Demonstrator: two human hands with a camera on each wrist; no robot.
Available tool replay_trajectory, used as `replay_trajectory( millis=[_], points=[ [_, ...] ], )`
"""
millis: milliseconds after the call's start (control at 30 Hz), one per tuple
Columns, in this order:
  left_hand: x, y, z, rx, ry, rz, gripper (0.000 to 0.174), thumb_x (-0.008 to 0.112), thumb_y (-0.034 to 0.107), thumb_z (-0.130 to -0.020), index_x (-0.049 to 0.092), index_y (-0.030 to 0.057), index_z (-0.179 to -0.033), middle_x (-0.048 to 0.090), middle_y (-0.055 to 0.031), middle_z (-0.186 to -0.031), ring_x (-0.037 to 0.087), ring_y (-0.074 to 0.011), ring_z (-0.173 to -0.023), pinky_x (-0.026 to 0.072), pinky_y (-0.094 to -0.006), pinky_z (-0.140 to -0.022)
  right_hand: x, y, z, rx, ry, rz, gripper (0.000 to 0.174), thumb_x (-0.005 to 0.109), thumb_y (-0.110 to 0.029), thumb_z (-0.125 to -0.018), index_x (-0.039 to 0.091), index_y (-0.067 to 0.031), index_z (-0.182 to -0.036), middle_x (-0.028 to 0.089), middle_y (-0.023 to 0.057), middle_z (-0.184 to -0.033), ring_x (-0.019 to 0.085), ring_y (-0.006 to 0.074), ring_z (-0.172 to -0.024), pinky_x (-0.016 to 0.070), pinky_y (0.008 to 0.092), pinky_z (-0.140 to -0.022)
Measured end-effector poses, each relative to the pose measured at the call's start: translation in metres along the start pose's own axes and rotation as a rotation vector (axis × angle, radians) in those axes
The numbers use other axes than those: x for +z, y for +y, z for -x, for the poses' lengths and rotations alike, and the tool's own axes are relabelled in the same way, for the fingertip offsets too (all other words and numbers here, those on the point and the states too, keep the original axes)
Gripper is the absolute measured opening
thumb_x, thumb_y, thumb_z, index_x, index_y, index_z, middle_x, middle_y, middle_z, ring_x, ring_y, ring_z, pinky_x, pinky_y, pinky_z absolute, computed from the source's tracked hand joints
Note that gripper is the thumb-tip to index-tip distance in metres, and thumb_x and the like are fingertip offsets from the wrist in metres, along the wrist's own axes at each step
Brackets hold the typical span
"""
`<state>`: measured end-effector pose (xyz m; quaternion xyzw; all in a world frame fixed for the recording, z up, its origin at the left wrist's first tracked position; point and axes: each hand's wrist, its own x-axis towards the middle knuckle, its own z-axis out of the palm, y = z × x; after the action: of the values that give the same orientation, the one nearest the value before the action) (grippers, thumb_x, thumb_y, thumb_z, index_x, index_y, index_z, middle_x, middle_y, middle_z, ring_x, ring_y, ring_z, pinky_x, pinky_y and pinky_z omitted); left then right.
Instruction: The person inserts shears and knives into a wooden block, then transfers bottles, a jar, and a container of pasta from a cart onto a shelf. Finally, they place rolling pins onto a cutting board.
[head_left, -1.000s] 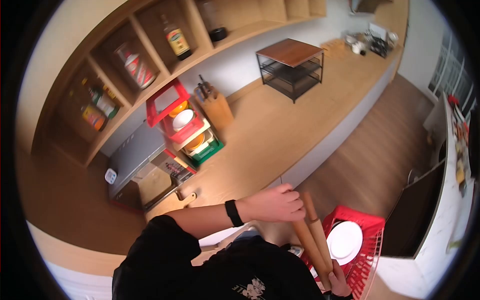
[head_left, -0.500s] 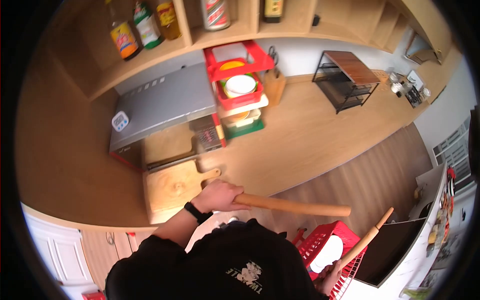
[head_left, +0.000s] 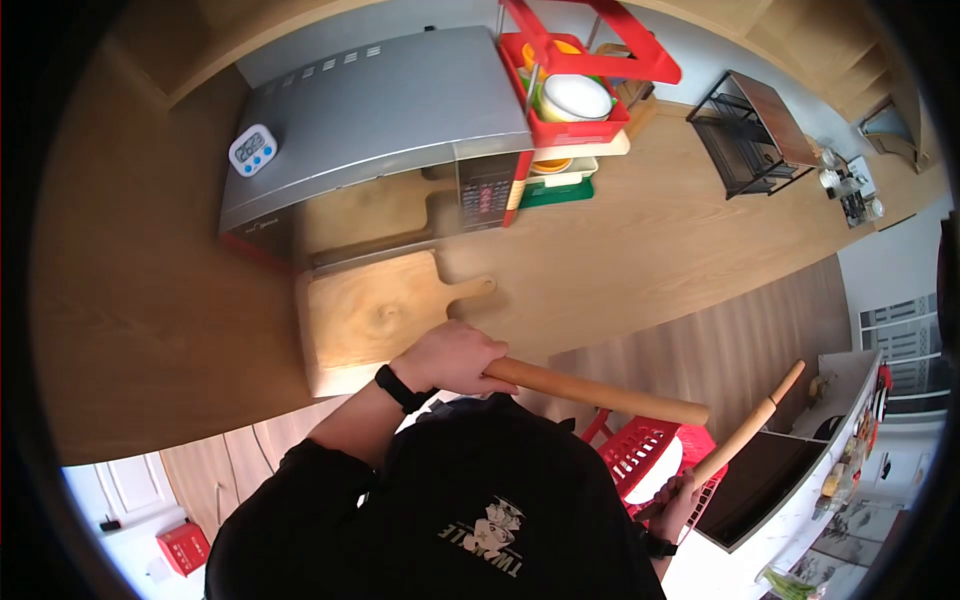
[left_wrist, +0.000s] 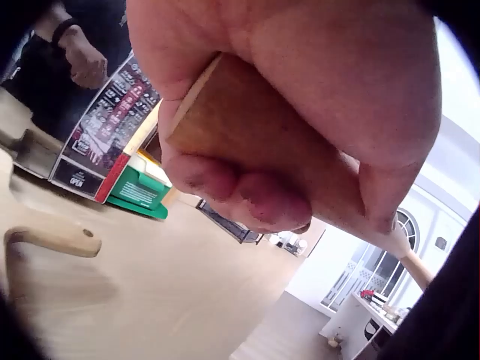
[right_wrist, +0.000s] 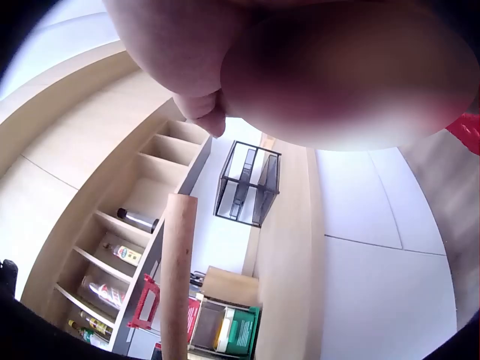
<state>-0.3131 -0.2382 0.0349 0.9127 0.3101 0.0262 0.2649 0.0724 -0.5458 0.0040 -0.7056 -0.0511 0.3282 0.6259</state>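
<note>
My left hand point(head_left: 455, 360) grips one end of a plain wooden rolling pin point(head_left: 610, 392), which points right across my front. Its fingers curl round the wood in the left wrist view, where the flat end point(left_wrist: 199, 97) shows beside the palm. Lower right, my right hand point(head_left: 672, 500) holds a second rolling pin point(head_left: 740, 435) with a narrower handle, tilted up and away. That hand is over a red basket point(head_left: 640, 450) with a white plate point(head_left: 655, 475) in it. A wooden cutting board point(head_left: 365, 310) with a handle lies on the counter, just beyond my left hand.
A microwave point(head_left: 380, 105) with a white timer point(head_left: 252, 150) on top stands behind the board. Beside it is a red rack point(head_left: 580, 132) of bowls. Farther right stands a black-framed shelf point(head_left: 750, 130) on the counter point(head_left: 600, 250). A dark-fronted cabinet point(head_left: 765, 485) is at right.
The two rolling pins, side by side at first, are now apart, one in each hand. My left hand has moved left with the plain one. The head view has turned toward the microwave and board.
</note>
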Motion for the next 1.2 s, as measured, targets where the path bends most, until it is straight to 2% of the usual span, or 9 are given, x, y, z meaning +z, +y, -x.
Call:
replay_trajectory(
  millis=[233,300,433,600,733,900,1033,1100,1200],
  points=[
    [-0.017,-0.041,0.058,-0.171,0.161,-0.091,0.045,0.073,0.060,-0.084,0.070,0.0158,-0.087,0.067,-0.0094,-0.069,0.069,-0.0339,-0.070,0.0554,-0.0441,-0.066,0.023,0.020,0.000,0.074,-0.023,0.070,0.018,0.060,-0.025,-0.103,0.048,-0.0132,-0.096,0.047,-0.0026,-0.067,0.040,0.0061,-0.048,0.0338,0.0236,-0.043],
    [-0.017,-0.059,0.084,-0.239,0.134,-0.182,0.047,0.075,0.060,-0.082,0.073,0.0151,-0.095,0.068,-0.0086,-0.071,0.069,-0.0328,-0.071,0.0555,-0.0425,-0.066,0.020,0.030,-0.006,0.060,-0.094,0.065,0.018,0.060,-0.025,-0.104,0.049,-0.0126,-0.097,0.047,-0.0026,-0.068,0.040,0.0065,-0.049,0.0341,0.0237,-0.043],
    [-0.019,-0.081,0.132,-0.354,0.373,-0.362,0.050,0.072,0.056,-0.085,0.073,0.0124,-0.110,0.067,-0.0073,-0.074,0.069,-0.0295,-0.072,0.0548,-0.0428,-0.063,0.036,0.027,-0.004,0.065,-0.102,0.074,0.016,0.058,-0.023,-0.104,0.049,-0.0111,-0.099,0.046,-0.0019,-0.069,0.040,0.0069,-0.050,0.0346,0.0234,-0.044],
    [-0.016,-0.087,0.167,-0.464,0.378,-0.461,0.037,0.069,0.038,-0.091,0.067,0.0134,-0.118,0.067,-0.0070,-0.096,0.065,-0.0277,-0.094,0.0503,-0.0417,-0.084,0.045,0.027,-0.009,0.073,-0.144,0.097,0.015,0.057,-0.022,-0.104,0.049,-0.0110,-0.099,0.045,-0.0022,-0.068,0.040,0.0066,-0.050,0.0334,0.0231,-0.044],
    [0.003,-0.090,0.176,-0.454,0.419,-0.521,0.037,0.068,0.037,-0.093,0.062,0.0109,-0.118,0.066,-0.0111,-0.099,0.064,-0.0311,-0.097,0.0491,-0.0429,-0.087,0.042,0.029,-0.012,0.065,-0.166,0.134,0.019,0.057,-0.024,-0.105,0.047,-0.0127,-0.094,0.043,-0.0024,-0.066,0.038,0.0073,-0.048,0.0322,0.0238,-0.042],
    [-0.001,-0.064,0.160,-0.777,0.251,0.284,0.046,0.071,0.031,-0.096,0.053,0.0022,-0.126,0.066,-0.0214,-0.099,0.065,-0.0413,-0.091,0.0529,-0.0479,-0.082,0.049,0.027,-0.018,0.076,-0.226,0.125,0.023,0.058,-0.025,-0.105,0.044,-0.0139,-0.091,0.043,-0.0017,-0.064,0.038,0.0080,-0.045,0.0321,0.0240,-0.041],
    [0.002,-0.073,0.159,-0.612,0.444,0.467,0.041,0.070,0.031,-0.096,0.055,0.0022,-0.119,0.063,-0.0205,-0.102,0.063,-0.0412,-0.098,0.0504,-0.0478,-0.083,0.050,0.028,-0.020,0.074,-0.209,0.148,0.026,0.060,-0.026,-0.104,0.043,-0.0137,-0.088,0.044,-0.0019,-0.064,0.038,0.0076,-0.045,0.0320,0.0240,-0.041],
    [0.014,-0.089,0.161,-0.443,0.542,0.023,0.042,0.072,0.022,-0.094,0.054,0.0032,-0.127,0.063,-0.0182,-0.114,0.059,-0.0389,-0.106,0.0472,-0.0443,-0.093,0.054,0.027,-0.019,0.063,-0.211,0.150,0.027,0.060,-0.026,-0.104,0.043,-0.0138,-0.087,0.043,-0.0021,-0.063,0.038,0.0075,-0.046,0.0317,0.0240,-0.041],
    [0.024,-0.099,0.158,-0.489,0.552,-0.139,0.044,0.072,0.013,-0.088,0.056,0.0059,-0.128,0.060,-0.0159,-0.113,0.056,-0.0361,-0.108,0.0417,-0.0451,-0.099,0.054,0.028,-0.017,0.061,-0.200,0.146,0.027,0.060,-0.026,-0.104,0.044,-0.0139,-0.087,0.043,-0.0024,-0.063,0.038,0.0074,-0.046,0.0311,0.0241,-0.041]
  ],
)
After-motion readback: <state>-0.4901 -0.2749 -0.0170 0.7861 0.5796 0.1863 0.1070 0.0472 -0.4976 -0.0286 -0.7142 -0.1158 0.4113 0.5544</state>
